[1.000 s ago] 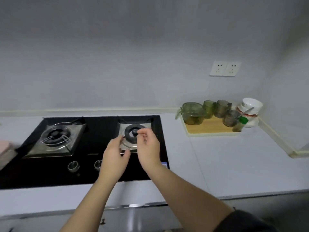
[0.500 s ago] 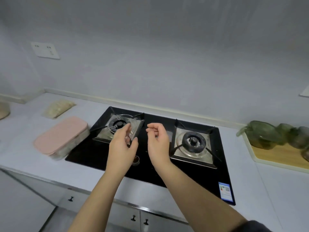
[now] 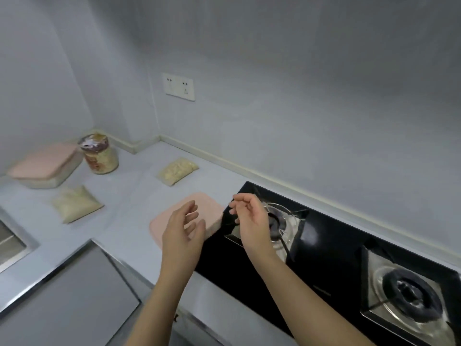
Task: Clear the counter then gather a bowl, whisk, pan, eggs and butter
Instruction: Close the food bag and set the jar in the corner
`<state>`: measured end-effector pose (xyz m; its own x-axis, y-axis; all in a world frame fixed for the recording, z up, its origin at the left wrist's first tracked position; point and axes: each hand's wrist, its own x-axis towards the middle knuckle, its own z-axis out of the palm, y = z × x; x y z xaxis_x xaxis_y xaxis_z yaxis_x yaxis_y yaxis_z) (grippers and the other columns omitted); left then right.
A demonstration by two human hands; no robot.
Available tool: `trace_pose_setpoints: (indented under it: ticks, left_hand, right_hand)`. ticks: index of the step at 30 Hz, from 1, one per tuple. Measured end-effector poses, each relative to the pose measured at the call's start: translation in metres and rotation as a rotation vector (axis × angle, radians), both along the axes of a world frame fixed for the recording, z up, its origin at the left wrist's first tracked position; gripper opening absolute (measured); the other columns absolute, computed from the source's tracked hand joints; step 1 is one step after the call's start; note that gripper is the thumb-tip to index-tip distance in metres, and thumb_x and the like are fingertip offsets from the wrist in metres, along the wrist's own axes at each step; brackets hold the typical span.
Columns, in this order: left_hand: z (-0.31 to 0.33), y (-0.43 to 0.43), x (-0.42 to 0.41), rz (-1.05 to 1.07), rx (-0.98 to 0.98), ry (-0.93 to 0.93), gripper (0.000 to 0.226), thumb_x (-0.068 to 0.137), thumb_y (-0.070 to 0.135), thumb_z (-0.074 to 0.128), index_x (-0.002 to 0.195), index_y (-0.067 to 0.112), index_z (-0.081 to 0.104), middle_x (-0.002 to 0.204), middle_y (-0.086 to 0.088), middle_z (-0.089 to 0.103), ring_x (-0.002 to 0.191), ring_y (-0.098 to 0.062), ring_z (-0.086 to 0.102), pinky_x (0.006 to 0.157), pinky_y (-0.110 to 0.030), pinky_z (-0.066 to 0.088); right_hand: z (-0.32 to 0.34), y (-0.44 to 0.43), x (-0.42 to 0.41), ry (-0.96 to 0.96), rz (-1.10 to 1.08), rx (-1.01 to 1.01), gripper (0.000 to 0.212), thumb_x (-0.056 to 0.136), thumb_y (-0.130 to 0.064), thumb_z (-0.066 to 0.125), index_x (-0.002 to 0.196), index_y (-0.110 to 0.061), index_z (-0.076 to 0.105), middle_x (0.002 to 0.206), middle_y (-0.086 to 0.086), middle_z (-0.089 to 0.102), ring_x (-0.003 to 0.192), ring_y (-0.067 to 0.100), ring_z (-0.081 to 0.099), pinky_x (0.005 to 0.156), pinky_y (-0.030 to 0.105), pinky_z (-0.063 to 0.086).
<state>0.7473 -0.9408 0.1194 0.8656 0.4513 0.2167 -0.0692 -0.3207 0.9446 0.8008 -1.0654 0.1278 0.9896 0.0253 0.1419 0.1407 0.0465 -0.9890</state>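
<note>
We hold the left hand (image 3: 183,236) and right hand (image 3: 252,221) empty, fingers relaxed and apart, at the pink-lidded container (image 3: 209,203) beside the hob (image 3: 329,243), presumably poised to clear it away.

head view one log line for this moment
left hand open near pink box | right hand empty over stove | counter uncleared

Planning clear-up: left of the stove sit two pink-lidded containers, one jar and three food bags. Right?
Wrong: the head view shows two bags, the bag by the wall and the nearer bag. The near pink-lidded container, the far container and the jar, left of the stove, are right.
</note>
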Motion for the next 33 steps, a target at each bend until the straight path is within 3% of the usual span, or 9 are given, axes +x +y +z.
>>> trace_pose_setpoints:
  ticks: [5,13,18,24,28,33]
  left_hand:
    - [-0.012,0.095,0.018,0.065,-0.001,0.026,0.037,0.091,0.005,0.056,0.127,0.016,0.053,0.12,0.006,0.056,0.104,-0.005,0.058,0.072,-0.002,0.045]
    - [-0.027,0.25,0.047,-0.002,0.039,0.089,0.034,0.091,0.009,0.058,0.122,0.022,0.054,0.118,0.008,0.057,0.105,-0.005,0.057,0.073,-0.006,0.044]
    - [-0.043,0.309,0.066,0.039,0.013,0.142,0.033,0.091,0.007,0.057,0.123,0.016,0.056,0.117,0.003,0.058,0.104,-0.007,0.056,0.071,-0.005,0.042]
    - [-0.059,0.359,0.085,0.169,-0.009,0.22,0.031,0.09,0.011,0.059,0.121,0.014,0.059,0.118,0.0,0.061,0.107,-0.015,0.056,0.084,-0.021,0.04]
    - [-0.072,0.399,0.098,0.282,-0.046,0.275,0.031,0.091,0.011,0.058,0.121,0.011,0.059,0.12,-0.004,0.063,0.11,-0.019,0.057,0.088,-0.027,0.042]
    - [-0.093,0.446,0.112,0.45,-0.161,0.452,0.049,0.09,0.01,0.055,0.137,0.006,0.044,0.137,-0.012,0.05,0.124,-0.028,0.048,0.102,-0.038,0.037]
  right_hand:
    - [-0.009,0.086,0.02,0.005,0.029,0.015,0.022,0.095,0.002,0.044,0.096,-0.013,0.06,0.084,0.0,0.064,0.073,0.004,0.057,0.067,0.014,0.044]
    - [-0.016,0.22,0.041,0.076,-0.027,0.022,0.023,0.095,0.0,0.043,0.096,-0.015,0.061,0.085,0.0,0.064,0.077,0.008,0.058,0.068,0.015,0.044]
    - [-0.025,0.271,0.054,0.114,-0.038,0.007,0.021,0.095,0.002,0.042,0.094,-0.009,0.06,0.083,0.002,0.062,0.073,0.009,0.056,0.065,0.012,0.043]
    - [-0.049,0.322,0.085,0.175,0.118,-0.098,0.026,0.094,0.002,0.043,0.09,-0.017,0.06,0.082,-0.001,0.064,0.072,0.008,0.057,0.066,0.017,0.043]
    - [-0.064,0.368,0.112,0.243,0.257,-0.173,0.022,0.095,-0.002,0.042,0.092,-0.014,0.06,0.084,-0.001,0.063,0.071,0.008,0.056,0.062,0.011,0.042]
    - [-0.097,0.432,0.14,0.381,0.393,-0.336,0.019,0.095,-0.007,0.044,0.092,-0.019,0.059,0.093,0.0,0.065,0.078,0.009,0.058,0.064,0.013,0.041]
